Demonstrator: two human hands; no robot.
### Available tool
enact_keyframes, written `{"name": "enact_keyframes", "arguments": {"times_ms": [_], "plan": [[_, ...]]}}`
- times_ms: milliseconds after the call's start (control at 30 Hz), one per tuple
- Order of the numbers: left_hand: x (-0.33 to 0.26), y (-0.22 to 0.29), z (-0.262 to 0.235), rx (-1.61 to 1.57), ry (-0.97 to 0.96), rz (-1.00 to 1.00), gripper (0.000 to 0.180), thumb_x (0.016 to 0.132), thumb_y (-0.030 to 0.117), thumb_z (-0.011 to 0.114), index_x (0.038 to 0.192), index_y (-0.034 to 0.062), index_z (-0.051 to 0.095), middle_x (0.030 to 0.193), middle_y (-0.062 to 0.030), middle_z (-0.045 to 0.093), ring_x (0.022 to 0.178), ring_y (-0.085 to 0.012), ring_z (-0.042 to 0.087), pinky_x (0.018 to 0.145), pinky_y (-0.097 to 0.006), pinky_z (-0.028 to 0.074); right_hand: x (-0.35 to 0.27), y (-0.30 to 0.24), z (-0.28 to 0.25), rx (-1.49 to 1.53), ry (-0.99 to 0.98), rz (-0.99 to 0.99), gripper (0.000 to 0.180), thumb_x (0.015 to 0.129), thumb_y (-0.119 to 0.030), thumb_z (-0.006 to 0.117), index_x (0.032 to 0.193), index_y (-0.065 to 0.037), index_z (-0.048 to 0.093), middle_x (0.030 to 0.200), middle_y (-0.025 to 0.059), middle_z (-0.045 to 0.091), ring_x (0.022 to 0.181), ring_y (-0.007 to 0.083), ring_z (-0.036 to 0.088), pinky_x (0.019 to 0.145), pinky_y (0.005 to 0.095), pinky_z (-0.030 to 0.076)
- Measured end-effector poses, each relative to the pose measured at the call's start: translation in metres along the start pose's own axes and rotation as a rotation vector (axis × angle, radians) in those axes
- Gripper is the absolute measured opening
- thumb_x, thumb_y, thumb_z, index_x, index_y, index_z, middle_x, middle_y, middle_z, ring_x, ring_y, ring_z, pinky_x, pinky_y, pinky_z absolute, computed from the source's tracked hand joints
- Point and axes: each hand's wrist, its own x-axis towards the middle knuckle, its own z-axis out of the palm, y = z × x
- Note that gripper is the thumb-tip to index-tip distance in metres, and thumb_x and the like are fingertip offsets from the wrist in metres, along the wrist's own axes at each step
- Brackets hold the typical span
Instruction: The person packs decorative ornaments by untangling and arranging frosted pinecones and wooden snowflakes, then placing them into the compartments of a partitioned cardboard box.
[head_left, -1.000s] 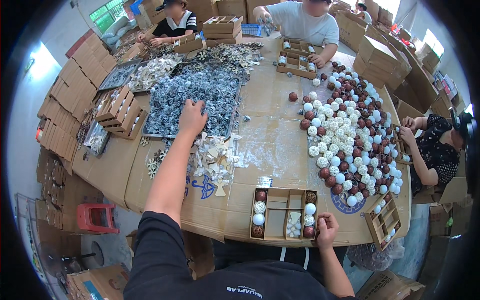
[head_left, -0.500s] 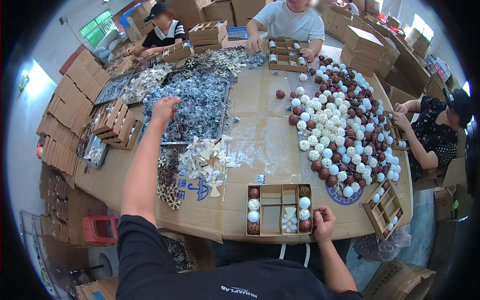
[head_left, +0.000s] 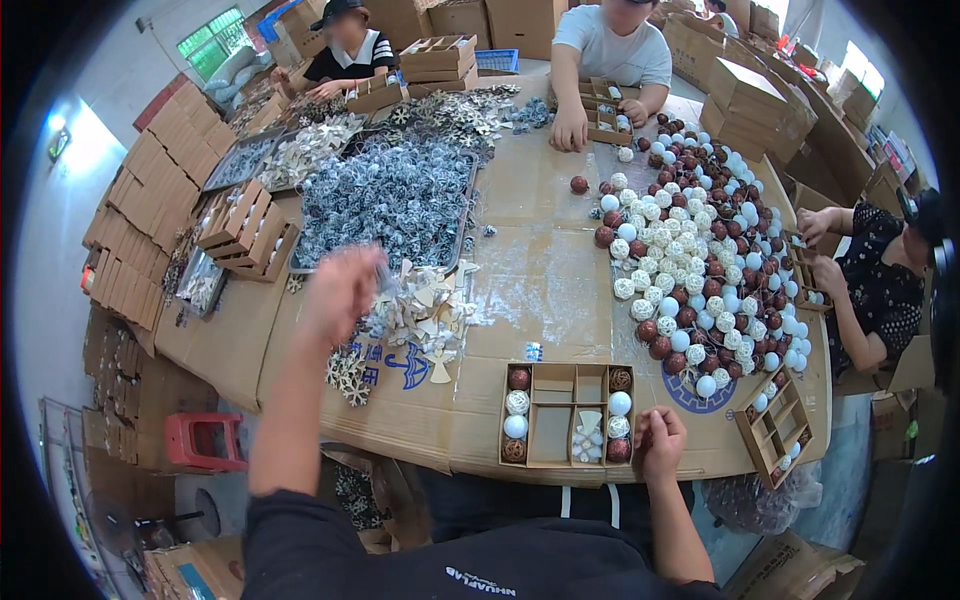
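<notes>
The person's left hand (head_left: 345,290) is blurred, raised over the near edge of a heap of frosted pinecones (head_left: 390,195). Its fingers seem drawn together; whether they pinch anything, I cannot tell. If they hold something small, a loose grip at that speed could drop it among the pale wooden cutouts (head_left: 425,312), just right of the hand, where it would be hard to pick out. Nearer the body than this hand lie brown snowflake cutouts (head_left: 348,380); a low wrist or forearm could drag them out of place.

The right hand (head_left: 660,443) is loosely curled, apparently around nothing, close against the right wall of a divided cardboard box (head_left: 550,420); contact is unclear. The box, left of that hand, carries a column of four balls at each side and a pale angel-shaped cutout (head_left: 588,436) in a middle compartment. It sits by the table's near edge, so a pull toward the body could tip it and spill the balls.

Beyond the right hand spreads a loose pile of brown and white balls (head_left: 690,270); a bump could set some rolling. Right of the hand, a second divided box (head_left: 775,428) sits at the table edge, where an elbow could knock it off.
</notes>
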Motion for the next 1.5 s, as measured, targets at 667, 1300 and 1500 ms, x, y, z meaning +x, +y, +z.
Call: {"name": "enact_keyframes", "arguments": {"times_ms": [667,1300,1500], "plan": [[-0.130,-0.203,0.051,0.789,0.179,0.366,0.052,0.086,0.012,0.063,0.137,0.0065,0.054,0.068,-0.0085,0.064,0.055,-0.0279,0.063,0.052,-0.040,0.050,0.255,0.003,0.357,-1.282,-0.456,-0.496,0.030,0.074,-0.023,0.073,0.100,-0.008,0.073,0.086,0.0177,0.071,0.084,0.0324,0.069,0.076,0.0420,0.054],[-0.126,-0.202,0.052,0.825,0.130,0.378,0.031,0.085,0.009,0.061,0.115,0.0060,0.065,0.079,-0.0069,0.069,0.062,-0.0242,0.065,0.056,-0.037,0.052,0.297,-0.013,0.347,-0.179,-0.388,0.315,0.020,0.088,-0.022,0.063,0.072,-0.012,0.057,0.073,0.0003,0.060,0.058,0.0119,0.050,0.055,0.0294,0.040],[-0.127,-0.208,0.050,0.878,0.149,0.377,0.034,0.086,0.011,0.062,0.120,0.0104,0.064,0.076,-0.0063,0.067,0.061,-0.0249,0.064,0.055,-0.038,0.051,0.294,-0.072,0.333,0.058,-0.670,0.528,0.026,0.097,-0.025,0.054,0.111,-0.004,0.061,0.063,-0.0069,0.035,0.054,0.0071,0.031,0.047,0.0230,0.029]]}}
